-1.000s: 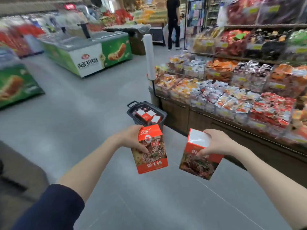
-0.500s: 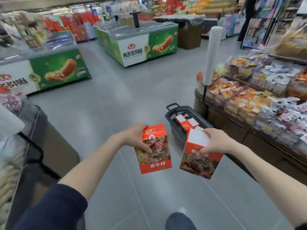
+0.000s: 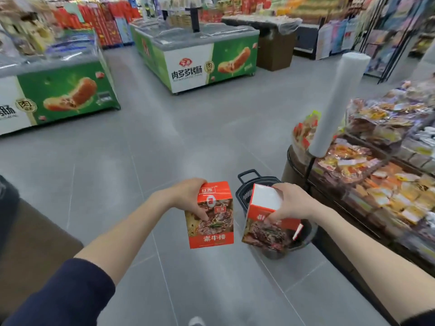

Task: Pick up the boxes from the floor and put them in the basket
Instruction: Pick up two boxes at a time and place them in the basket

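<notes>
My left hand (image 3: 188, 196) grips the top of an upright red box (image 3: 211, 222) printed with a meat picture. In my right hand (image 3: 290, 203) is a second red box (image 3: 266, 220), tilted, its white side facing up. That second box hangs over the near part of a dark plastic basket (image 3: 244, 194) standing on the grey floor. Most of the basket and what lies in it is hidden behind the box and my right hand. Only its handle, left wall and part of the right rim show.
A snack shelf (image 3: 376, 184) full of packets runs along the right, close beside the basket, with a white roll on a pole (image 3: 339, 102). Green chest freezers stand at the left (image 3: 58, 97) and centre back (image 3: 200, 60). My shoe tip (image 3: 196, 322) shows at the bottom.
The basket has come much nearer and now lies under and behind the right-hand box. The view has swung left, bringing the freezers in. Both hands still hold their boxes.
</notes>
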